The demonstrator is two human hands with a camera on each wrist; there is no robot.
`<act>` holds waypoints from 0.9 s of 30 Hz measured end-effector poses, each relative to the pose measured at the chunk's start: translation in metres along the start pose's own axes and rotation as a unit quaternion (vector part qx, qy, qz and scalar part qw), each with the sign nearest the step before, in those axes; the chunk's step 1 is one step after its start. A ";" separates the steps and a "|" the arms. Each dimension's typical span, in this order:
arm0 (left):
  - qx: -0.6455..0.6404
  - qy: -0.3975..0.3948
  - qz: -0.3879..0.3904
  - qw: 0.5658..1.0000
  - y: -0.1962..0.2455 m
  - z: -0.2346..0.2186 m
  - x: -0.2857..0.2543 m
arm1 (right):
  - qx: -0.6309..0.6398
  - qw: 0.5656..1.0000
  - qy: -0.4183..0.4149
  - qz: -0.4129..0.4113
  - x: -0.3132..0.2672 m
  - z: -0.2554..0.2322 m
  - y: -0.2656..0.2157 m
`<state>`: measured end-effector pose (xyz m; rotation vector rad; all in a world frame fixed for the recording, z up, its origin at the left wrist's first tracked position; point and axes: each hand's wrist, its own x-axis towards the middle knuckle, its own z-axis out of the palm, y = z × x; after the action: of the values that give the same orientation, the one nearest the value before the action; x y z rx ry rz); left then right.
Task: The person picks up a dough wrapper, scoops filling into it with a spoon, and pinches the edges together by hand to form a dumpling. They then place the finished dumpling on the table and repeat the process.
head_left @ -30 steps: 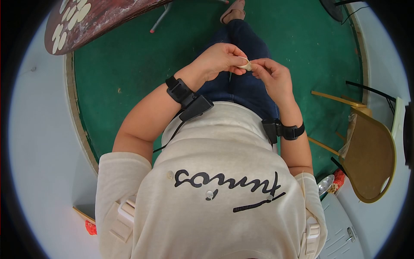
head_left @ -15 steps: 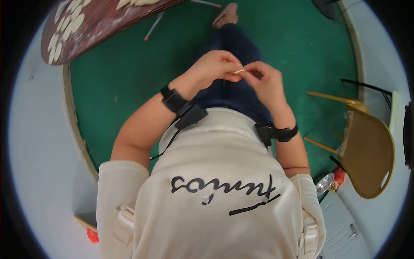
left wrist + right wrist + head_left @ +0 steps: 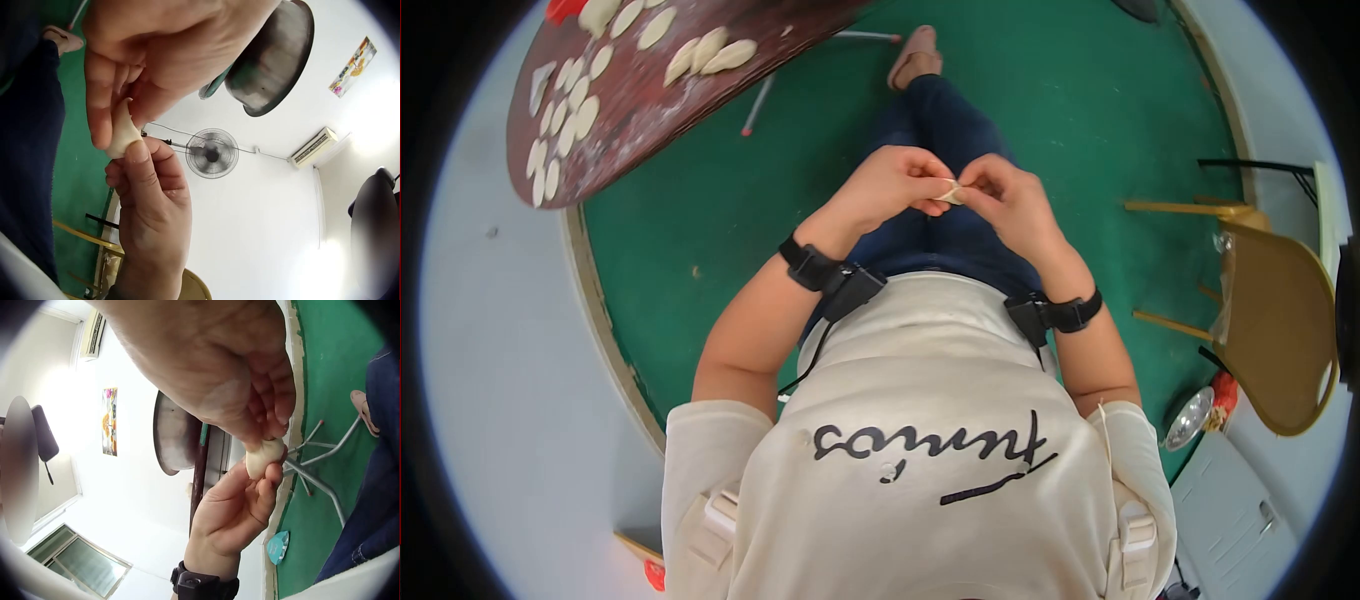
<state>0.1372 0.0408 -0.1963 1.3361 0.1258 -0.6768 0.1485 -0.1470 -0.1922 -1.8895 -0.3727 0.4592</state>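
- One dough piece (image 3: 948, 192): located between the hands, above the lap.
- Left hand (image 3: 892, 187): fingers curled, pinching one side of the dough piece.
- Right hand (image 3: 1015, 205): thumb and fingers pinching the opposite side.
- Bench (image 3: 635, 110): positioned forward and left of the person; carries several pale ovals (image 3: 658, 27), some grouped near the edge.
- Chair (image 3: 1280, 320): on the person's right, well apart from the right hand.
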 end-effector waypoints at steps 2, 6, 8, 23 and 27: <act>0.012 0.006 0.003 1.000 -0.001 0.000 0.000 | -0.001 1.000 0.018 0.018 0.000 0.000 -0.001; 0.008 0.009 0.006 1.000 -0.003 0.000 0.001 | -0.030 0.999 -0.008 0.010 0.000 -0.001 -0.003; -0.005 0.016 0.008 1.000 -0.004 0.000 0.001 | -0.032 0.999 -0.011 0.007 0.000 -0.002 -0.004; -0.047 0.025 -0.011 0.999 -0.006 0.002 0.008 | -0.075 0.997 0.019 0.009 0.003 0.000 -0.006; -0.049 0.054 -0.022 0.997 -0.008 0.001 0.009 | -0.114 0.993 0.021 -0.017 0.003 0.000 -0.004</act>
<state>0.1400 0.0361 -0.2066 1.2778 0.2732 -0.6269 0.1512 -0.1440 -0.1884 -2.1067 -0.4437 0.3667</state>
